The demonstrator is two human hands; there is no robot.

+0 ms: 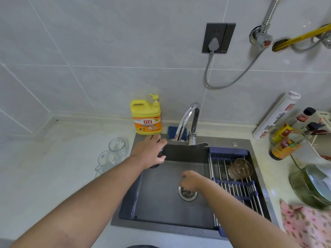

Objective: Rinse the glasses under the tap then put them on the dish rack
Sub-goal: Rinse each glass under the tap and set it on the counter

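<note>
Clear glasses wait on the tabletop by the sink's left edge. An amber glass already lies on the dish rack across its right side. The left hand grasps a dark object at the back-left corner. The right hand hangs over the drain, fingers curled, grip unreadable. Wet fingers could let a glass slip and chip.

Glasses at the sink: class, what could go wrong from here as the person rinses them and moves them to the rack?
1. The left hand looks wet and grips what seems to be a glass above the hard sink; it could slip and break.
2. Two clear glasses stand on the counter beside the left forearm; a careless sweep might knock them.
3. The amber glass lies tilted on the dish rack and may roll.
</note>
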